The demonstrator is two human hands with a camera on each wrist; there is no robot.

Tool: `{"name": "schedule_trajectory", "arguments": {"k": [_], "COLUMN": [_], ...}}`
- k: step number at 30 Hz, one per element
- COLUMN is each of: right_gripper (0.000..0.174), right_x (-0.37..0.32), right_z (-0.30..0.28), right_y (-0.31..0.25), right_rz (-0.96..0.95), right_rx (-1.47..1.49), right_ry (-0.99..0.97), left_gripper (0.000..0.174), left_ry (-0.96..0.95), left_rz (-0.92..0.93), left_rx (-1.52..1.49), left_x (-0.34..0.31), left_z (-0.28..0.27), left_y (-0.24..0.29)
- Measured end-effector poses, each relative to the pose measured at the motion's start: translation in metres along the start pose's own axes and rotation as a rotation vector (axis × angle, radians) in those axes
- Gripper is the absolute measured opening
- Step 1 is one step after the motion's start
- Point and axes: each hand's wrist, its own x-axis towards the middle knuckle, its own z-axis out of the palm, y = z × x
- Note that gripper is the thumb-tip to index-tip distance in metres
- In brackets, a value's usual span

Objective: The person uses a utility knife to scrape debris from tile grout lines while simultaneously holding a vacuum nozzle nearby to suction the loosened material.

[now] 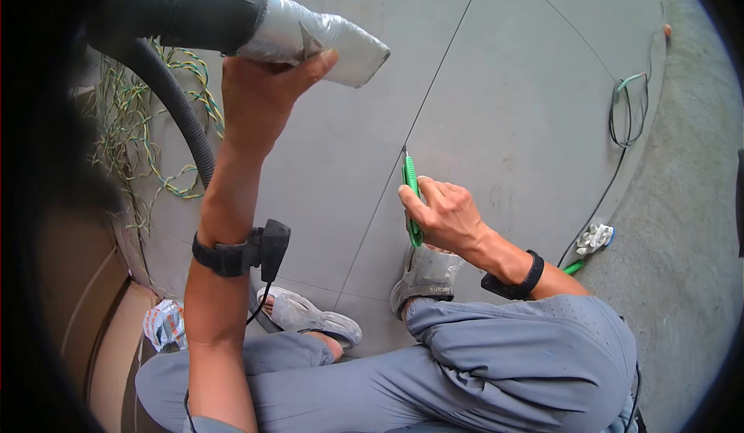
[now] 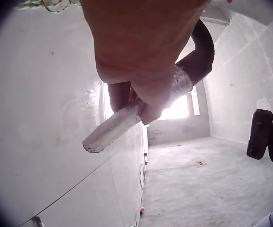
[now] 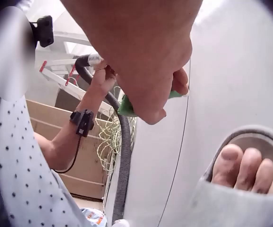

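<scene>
Along the floor seam (image 1: 442,67): a green utility knife (image 1: 411,173), tip at or just above the dark line in the grey floor (image 1: 325,169); true contact is hard to tell.
Right hand (image 1: 449,212): closed round the knife, thumb and fingers pinching its green body.
Left hand (image 1: 263,96): wrapped round the silver-taped nozzle (image 1: 353,53), which is tilted and raised above the floor.
Hose: a black cuff (image 1: 213,16) joins the nozzle to a ribbed grey hose (image 1: 167,88) that runs down past the left forearm.
Knife handling: likely light and stiff, its thin blade the fragile part — best held low on the body, fingers behind the blade, pressure kept in line with the seam.
Nozzle handling: probably light itself, but the thick hose may drag and twist it; a grip near the cuff should steady it. The tape looks smooth, perhaps slippery — one edge stands loose.
Nearby: yellow-green wires (image 1: 124,123) beyond the ribbed hose, a dark cable coil (image 1: 629,127) on the right, and a white glove (image 1: 595,238) near the right forearm.
</scene>
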Motion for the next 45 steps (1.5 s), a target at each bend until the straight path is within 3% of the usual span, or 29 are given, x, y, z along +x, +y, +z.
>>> {"name": "schedule_trajectory", "arguments": {"k": [5, 7, 10, 11, 13, 17, 23, 28, 34, 40, 42, 44, 45], "right_gripper": [0.03, 0.027, 0.032, 0.032, 0.039, 0.044, 0.047, 0.046, 0.044, 0.034, 0.028, 0.035, 0.038], "right_x": [-0.002, -0.021, -0.021, -0.018, 0.002, 0.014, 0.028, 0.058, 0.093, 0.075, 0.047, 0.014, 0.003], "right_z": [-0.006, 0.005, -0.001, -0.005, -0.026, -0.028, -0.038, -0.064, -0.063, -0.038, -0.025, -0.025, -0.023], "right_y": [-0.011, -0.036, -0.045, -0.037, -0.003, 0.028, 0.073, 0.135, 0.178, 0.142, 0.1, 0.06, 0.051], "right_rz": [0.001, -0.13, -0.096, -0.096, 0.112, 0.198, 0.174, 0.197, 0.206, 0.005, -0.086, -0.09, -0.043], "right_rx": [-0.031, 0.126, 0.255, 0.262, 0.321, 0.374, 0.173, 0.027, 0.003, 0.006, 0.049, 0.093, 0.185], "right_ry": [-0.062, -0.153, -0.096, -0.095, 0.218, 0.265, 0.333, 0.592, 0.548, 0.491, 0.345, 0.183, 0.222], "left_gripper": [0.027, 0.024, 0.024, 0.027, 0.027, 0.029, 0.031, 0.031, 0.029, 0.031, 0.032, 0.041, 0.046], "left_ry": [-0.034, -0.012, 0.009, 0.005, 0.024, 0.067, 0.067, 0.073, 0.107, 0.13, 0.125, 0.031, 0.013], "left_rz": [-0.017, 0.041, 0.05, -0.006, -0.021, 0.011, -0.027, -0.004, 0.059, -0.016, -0.063, -0.069, 0.032], "left_rx": [-0.077, -0.058, -0.035, -0.028, -0.017, -0.109, -0.045, -0.096, -0.039, 0.023, 0.024, 0.016, 0.08], "left_x": [0.0, 0.005, 0.009, 0.006, 0.004, 0.008, 0.012, 0.009, 0.014, 0.014, 0.005, -0.015, -0.031], "left_z": [0.007, 0.006, 0.0, -0.002, -0.005, -0.004, 0.003, 0.012, 0.009, 0.009, 0.013, 0.025, 0.034], "left_y": [-0.003, -0.002, 0.005, 0.007, 0.006, 0.006, 0.013, 0.004, 0.008, 0.005, -0.001, -0.015, -0.028]}}
